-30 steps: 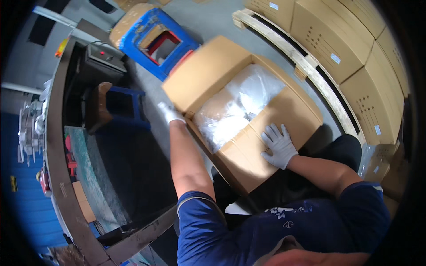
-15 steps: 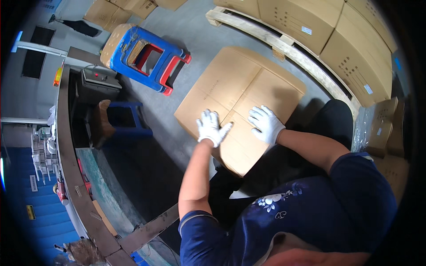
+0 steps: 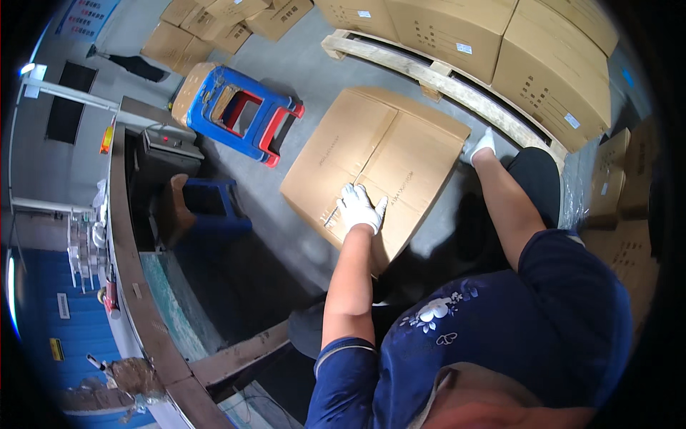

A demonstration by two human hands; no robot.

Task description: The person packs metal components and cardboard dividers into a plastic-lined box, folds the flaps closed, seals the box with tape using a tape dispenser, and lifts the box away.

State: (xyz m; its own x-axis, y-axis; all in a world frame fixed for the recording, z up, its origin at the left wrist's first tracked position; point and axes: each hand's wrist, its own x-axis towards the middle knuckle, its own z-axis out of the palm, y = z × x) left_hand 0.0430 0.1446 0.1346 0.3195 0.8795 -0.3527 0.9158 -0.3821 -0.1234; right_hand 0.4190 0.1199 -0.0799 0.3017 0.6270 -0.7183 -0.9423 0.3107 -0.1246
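A large closed cardboard box stands on the floor in front of me, its seam running across the top. My left hand, in a white glove, lies with spread fingers on the near part of the top. My right hand, gloved as well, is just off the box's right side, close to its far right corner. Its fingers look stretched out and I see nothing in them; whether they touch the box's side I cannot tell.
Stacked cartons stand on a wooden pallet behind the box. A blue and red stool is at the far left, with a darker blue stool nearer. A brown-edged bench runs along my left. More boxes are on the right.
My right hand has left the box top and moved right and away from me, beside the box. My left hand stays on top, slightly farther right. The view has shifted a little.
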